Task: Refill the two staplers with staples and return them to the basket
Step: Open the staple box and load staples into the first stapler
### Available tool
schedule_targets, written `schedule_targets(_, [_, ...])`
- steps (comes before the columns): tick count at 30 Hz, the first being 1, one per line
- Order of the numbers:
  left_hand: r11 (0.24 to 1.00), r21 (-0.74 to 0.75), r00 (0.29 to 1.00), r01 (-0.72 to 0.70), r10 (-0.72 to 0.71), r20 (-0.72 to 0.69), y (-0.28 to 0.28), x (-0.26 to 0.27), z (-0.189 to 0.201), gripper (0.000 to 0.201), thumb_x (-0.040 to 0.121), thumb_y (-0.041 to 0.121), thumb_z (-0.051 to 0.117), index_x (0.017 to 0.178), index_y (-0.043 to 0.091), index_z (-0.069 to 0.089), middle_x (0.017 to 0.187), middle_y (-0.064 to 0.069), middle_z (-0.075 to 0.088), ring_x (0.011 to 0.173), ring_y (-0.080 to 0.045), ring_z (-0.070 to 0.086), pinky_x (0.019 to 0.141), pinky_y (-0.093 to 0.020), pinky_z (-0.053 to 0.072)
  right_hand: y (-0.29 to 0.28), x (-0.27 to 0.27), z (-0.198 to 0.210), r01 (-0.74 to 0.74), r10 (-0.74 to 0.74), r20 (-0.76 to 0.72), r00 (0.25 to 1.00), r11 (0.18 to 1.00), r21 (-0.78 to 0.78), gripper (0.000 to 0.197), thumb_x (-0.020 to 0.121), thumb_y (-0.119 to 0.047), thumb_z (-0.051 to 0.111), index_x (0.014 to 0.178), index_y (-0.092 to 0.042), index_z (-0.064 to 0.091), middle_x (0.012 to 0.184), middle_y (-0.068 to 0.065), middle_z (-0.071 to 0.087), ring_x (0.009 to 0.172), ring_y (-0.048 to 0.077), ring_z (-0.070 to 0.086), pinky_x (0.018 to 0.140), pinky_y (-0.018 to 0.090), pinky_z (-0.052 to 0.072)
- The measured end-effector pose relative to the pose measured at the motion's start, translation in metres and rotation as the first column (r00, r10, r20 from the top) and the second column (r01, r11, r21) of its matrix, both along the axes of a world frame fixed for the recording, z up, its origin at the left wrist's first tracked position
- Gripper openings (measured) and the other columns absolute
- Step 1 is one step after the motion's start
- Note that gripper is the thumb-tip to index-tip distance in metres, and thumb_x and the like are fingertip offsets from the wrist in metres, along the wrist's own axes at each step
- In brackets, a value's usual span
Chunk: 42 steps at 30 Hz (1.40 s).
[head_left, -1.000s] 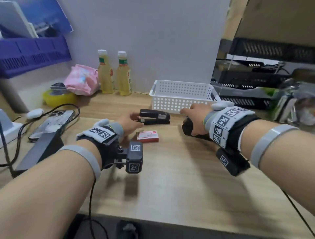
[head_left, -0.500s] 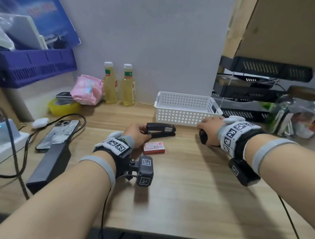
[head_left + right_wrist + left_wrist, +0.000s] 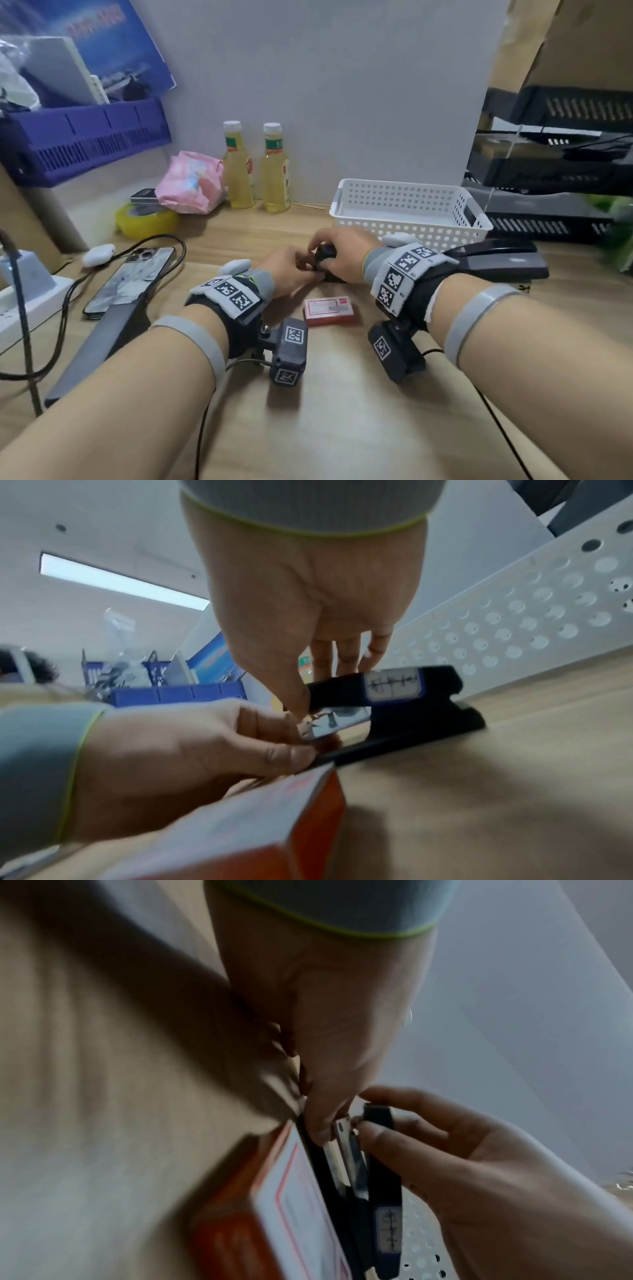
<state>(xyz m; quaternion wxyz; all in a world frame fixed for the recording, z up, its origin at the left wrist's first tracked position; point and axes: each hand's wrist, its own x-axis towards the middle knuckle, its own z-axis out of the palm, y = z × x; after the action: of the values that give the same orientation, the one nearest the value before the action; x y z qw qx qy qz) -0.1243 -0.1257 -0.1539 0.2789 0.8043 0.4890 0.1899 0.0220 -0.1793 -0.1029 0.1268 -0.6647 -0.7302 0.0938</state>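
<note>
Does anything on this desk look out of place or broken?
Nothing looks damaged or spilled. Both staplers are out of the white basket: one is gripped by both hands, the other lies on the desk beside it. The red staple box lies shut.

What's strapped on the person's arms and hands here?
Both forearms are bare, each ringed by a grey band. Left wrist and right wrist wear black cuffs with white square-code marker patches and a black cabled camera module beneath. Grey, lime-edged cuffs reach the hands.

2 yellow bottles (image 3: 255,168) by wall w/ pink pkg (image 3: 190,181), yellow tape roll (image 3: 147,219), phone (image 3: 128,277) at left.
</note>
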Motion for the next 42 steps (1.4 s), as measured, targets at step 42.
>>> schedule_targets(42, [0.922, -0.200, 0.942, 0.332, -0.336, 0.014, -0.022, -0.044, 0.006, 0.053, 0.059, 0.040, 0.091, 0.104, 0.027, 0.068, 0.087, 0.008, 0.063, 0.082, -0.012, 0.058, 0.083, -0.031, 0.048, -0.053, 0.017, -0.027, 0.103, -0.244, -0.388, 0.889, 0.931, -0.349, 0.049, 0.045, -0.041, 0.088, 0.089, -0.027, 0.073, 0.070, -0.005, 0.063, 0.069, 0.021, 0.057, 0.063, 0.032, 0.046])
